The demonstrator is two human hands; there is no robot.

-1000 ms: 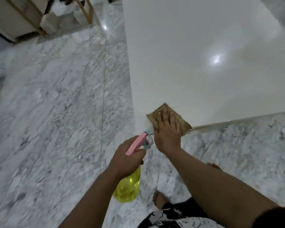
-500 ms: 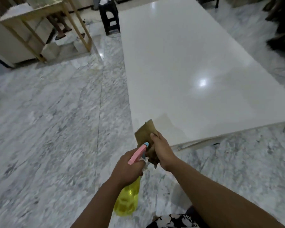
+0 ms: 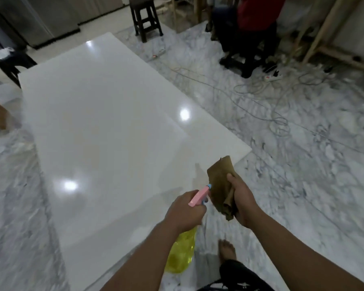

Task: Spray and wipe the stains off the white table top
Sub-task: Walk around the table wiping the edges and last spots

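The white table top (image 3: 105,114) lies low over the marble floor, glossy, with light spots reflected on it. My left hand (image 3: 183,211) grips the pink head of a yellow spray bottle (image 3: 181,255), which hangs below my fist near the table's near edge. My right hand (image 3: 243,200) holds a crumpled brown cloth (image 3: 220,181) lifted off the surface, just beside the sprayer's blue nozzle. A faint damp patch shows on the table near the cloth.
Tangled cables (image 3: 261,101) and a power strip (image 3: 272,77) lie on the floor to the right. A dark stool (image 3: 145,17) stands beyond the table. A seated person (image 3: 250,34) is at the far right, by wooden frames (image 3: 324,30). My bare foot (image 3: 226,249) is near the corner.
My right hand lifted the cloth off the table corner and now holds it bunched in the air. The view swung up and to the right, showing the whole table.
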